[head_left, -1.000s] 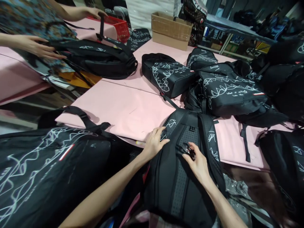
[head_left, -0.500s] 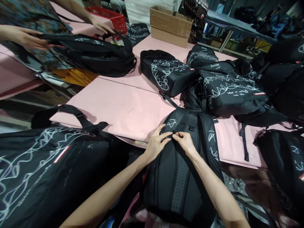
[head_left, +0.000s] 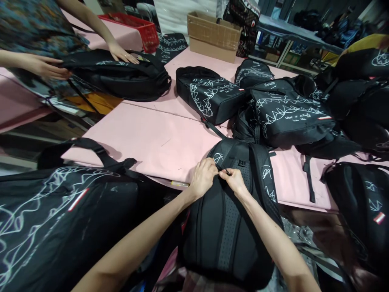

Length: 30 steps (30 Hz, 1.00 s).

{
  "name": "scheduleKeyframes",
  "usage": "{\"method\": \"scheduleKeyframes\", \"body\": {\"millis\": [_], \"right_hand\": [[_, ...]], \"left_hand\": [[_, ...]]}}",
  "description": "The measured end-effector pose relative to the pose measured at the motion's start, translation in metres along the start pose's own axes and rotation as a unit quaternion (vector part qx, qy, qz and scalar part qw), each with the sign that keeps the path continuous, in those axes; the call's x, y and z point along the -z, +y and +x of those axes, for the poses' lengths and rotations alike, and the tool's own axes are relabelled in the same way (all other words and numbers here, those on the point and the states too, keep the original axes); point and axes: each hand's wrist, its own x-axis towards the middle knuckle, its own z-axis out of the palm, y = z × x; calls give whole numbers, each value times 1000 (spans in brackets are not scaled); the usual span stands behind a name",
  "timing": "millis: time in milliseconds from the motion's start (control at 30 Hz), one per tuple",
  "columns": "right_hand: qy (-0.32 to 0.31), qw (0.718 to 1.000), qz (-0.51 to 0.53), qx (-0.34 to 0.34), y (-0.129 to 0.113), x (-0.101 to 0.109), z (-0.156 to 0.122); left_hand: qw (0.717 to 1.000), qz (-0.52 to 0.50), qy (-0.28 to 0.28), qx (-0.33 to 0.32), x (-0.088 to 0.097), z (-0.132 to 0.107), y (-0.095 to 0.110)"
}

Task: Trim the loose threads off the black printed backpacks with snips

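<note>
A black backpack (head_left: 209, 227) leans against the table edge in front of me, its padded back panel facing up and its shoulder straps running toward the far end. My left hand (head_left: 203, 178) is closed over the left shoulder strap (head_left: 217, 156), which bears white scribbled print. Close beside it, at the inner edge of that strap, my right hand (head_left: 234, 181) pinches a small dark thing (head_left: 228, 172) too small to name. The two hands' fingertips nearly meet. What the left fingertips grip is partly hidden behind the hand.
Several printed black backpacks (head_left: 291, 115) lie across the pink table (head_left: 146, 138). Another large backpack (head_left: 100, 219) sits close on my left. Across the table, a co-worker's hands (head_left: 121, 53) handle a black backpack (head_left: 121, 83). A cardboard box (head_left: 212, 38) and red crate (head_left: 146, 34) stand behind.
My left hand's spread fingers have closed together over the strap. My right hand stays nearly in place. The co-worker's far hand has flattened onto their backpack, which sits lower.
</note>
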Motion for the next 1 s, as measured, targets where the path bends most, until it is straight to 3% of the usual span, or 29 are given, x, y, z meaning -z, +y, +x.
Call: {"method": "scheduleKeyframes", "body": {"millis": [100, 267, 500, 733, 900, 1000], "right_hand": [[45, 984, -159, 68, -10, 12, -14], [72, 902, -393, 167, -26, 20, -36], [60, 844, -499, 187, -34, 10, -43], [51, 825, -528, 197, -31, 6, -47], [59, 832, -515, 199, -28, 6, -47], [71, 840, -501, 198, -26, 6, -46]], "left_hand": [[997, -49, 27, 50, -5, 0, -2], [995, -68, 48, 54, -12, -4, -4], [996, -45, 75, 17, -20, -9, -12], [994, 62, 85, -10, -26, -14, -15], [989, 104, 91, -45, -23, -13, -13], [991, 102, 82, -32, -24, -10, -12]]}}
